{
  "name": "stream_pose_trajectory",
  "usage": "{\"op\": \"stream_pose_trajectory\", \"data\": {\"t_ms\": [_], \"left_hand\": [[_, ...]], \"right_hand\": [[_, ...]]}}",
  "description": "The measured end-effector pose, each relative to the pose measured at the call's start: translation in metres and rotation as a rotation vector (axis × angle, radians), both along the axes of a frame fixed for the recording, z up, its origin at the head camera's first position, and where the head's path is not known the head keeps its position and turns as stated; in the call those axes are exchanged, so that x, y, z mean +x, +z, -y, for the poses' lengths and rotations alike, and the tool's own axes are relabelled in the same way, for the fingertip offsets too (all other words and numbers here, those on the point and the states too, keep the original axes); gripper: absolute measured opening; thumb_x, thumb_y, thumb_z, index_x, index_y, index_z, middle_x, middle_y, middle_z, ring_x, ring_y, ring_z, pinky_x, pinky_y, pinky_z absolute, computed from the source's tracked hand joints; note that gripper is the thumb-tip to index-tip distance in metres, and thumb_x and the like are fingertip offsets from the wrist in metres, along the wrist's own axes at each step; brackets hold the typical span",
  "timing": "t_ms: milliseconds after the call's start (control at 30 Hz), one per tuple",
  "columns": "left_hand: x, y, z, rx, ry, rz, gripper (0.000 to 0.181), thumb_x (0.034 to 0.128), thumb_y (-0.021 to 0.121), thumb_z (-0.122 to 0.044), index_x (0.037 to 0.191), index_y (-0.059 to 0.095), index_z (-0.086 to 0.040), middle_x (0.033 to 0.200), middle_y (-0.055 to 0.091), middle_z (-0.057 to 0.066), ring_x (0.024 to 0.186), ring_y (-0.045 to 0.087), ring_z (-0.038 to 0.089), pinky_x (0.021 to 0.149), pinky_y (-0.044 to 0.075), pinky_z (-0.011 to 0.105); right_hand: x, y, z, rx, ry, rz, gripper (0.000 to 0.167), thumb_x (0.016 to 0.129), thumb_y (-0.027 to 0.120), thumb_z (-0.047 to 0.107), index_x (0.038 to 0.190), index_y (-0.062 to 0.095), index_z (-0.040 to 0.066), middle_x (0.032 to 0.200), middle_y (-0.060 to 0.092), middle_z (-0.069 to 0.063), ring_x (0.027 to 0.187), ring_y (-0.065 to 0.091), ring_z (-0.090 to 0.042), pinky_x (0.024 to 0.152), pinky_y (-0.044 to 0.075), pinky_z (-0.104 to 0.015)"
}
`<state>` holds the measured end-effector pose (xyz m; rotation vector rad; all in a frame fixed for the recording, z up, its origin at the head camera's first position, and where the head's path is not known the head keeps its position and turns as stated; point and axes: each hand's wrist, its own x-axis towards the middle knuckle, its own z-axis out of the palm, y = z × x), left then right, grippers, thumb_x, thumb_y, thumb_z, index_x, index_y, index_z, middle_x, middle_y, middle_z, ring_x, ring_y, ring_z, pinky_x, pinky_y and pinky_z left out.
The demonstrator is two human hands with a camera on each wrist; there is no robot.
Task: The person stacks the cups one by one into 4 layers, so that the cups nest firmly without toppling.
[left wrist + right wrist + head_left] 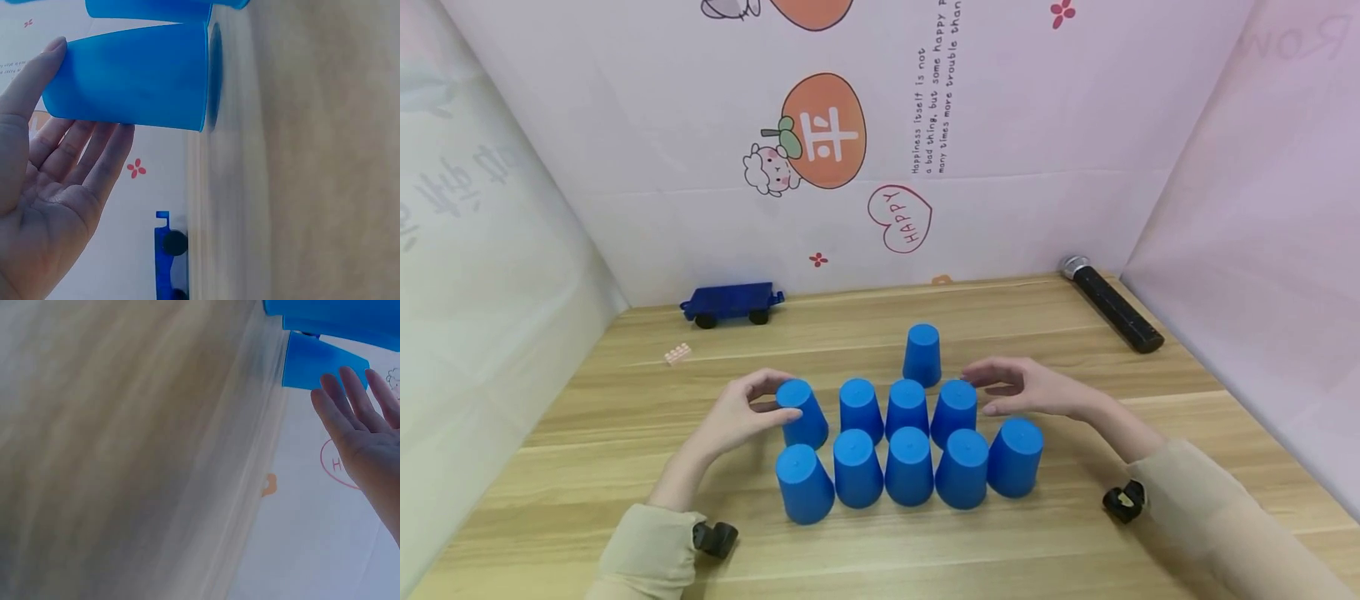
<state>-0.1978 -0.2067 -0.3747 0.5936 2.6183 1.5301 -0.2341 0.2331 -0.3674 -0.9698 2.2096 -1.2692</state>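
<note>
Several blue cups stand upside down in two rows, with a lone blue cup behind them. My left hand grips the leftmost cup of the back row, thumb on the near side and fingers on the far side. In the left wrist view this held cup has its rim down, at or just over the wood. My right hand has its fingers spread beside the rightmost back-row cup, holding nothing. The right wrist view shows the right hand's fingers extended in front of a cup.
At the back left sit a blue toy wagon and a small pale studded block. A black microphone lies at the back right. Printed white sheets wall the wooden table at the back and sides.
</note>
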Motion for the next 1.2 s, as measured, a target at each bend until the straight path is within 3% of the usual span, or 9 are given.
{"op": "stream_pose_trajectory", "data": {"t_ms": [267,467,567,933,1200], "left_hand": [[-0.017,0.008,0.001,-0.014,0.036,-0.012,0.045,0.0831,0.072,-0.026,0.121,0.057,-0.009,0.121,0.062,0.012,0.113,0.059,0.029,0.092,0.053,0.042],[-0.032,0.014,-0.006,-0.034,0.081,-0.009,0.049,0.0826,0.072,-0.033,0.124,0.056,-0.011,0.125,0.060,0.011,0.118,0.056,0.029,0.097,0.049,0.046],[-0.042,0.013,-0.011,-0.046,0.087,0.002,0.053,0.0814,0.072,-0.038,0.124,0.055,-0.012,0.126,0.059,0.011,0.119,0.056,0.029,0.097,0.049,0.047],[-0.067,0.008,-0.029,-0.130,0.061,0.009,0.056,0.0787,0.073,-0.044,0.122,0.057,-0.012,0.122,0.061,0.010,0.117,0.056,0.031,0.096,0.050,0.046],[-0.082,0.011,-0.047,-0.111,0.009,-0.016,0.052,0.0805,0.073,-0.038,0.122,0.057,-0.012,0.121,0.061,0.011,0.116,0.057,0.031,0.096,0.049,0.047]], "right_hand": [[0.005,0.008,0.011,0.010,0.027,-0.001,0.051,0.091,0.062,0.015,0.137,0.042,0.006,0.138,0.049,-0.019,0.126,0.047,-0.039,0.100,0.045,-0.049],[0.005,0.008,0.017,0.000,0.047,0.005,0.050,0.090,0.063,0.014,0.136,0.043,0.007,0.133,0.052,-0.016,0.123,0.050,-0.037,0.100,0.044,-0.055],[0.005,0.006,0.019,0.006,0.044,0.008,0.049,0.090,0.063,0.015,0.135,0.044,0.008,0.132,0.054,-0.015,0.122,0.051,-0.034,0.100,0.044,-0.053],[0.005,0.005,0.027,0.034,0.026,0.003,0.047,0.090,0.063,0.018,0.132,0.047,0.007,0.128,0.056,-0.015,0.120,0.053,-0.034,0.099,0.045,-0.053],[0.005,0.004,0.028,0.033,0.024,-0.004,0.044,0.090,0.063,0.017,0.130,0.049,0.008,0.127,0.057,-0.014,0.119,0.053,-0.034,0.099,0.046,-0.052]]}}
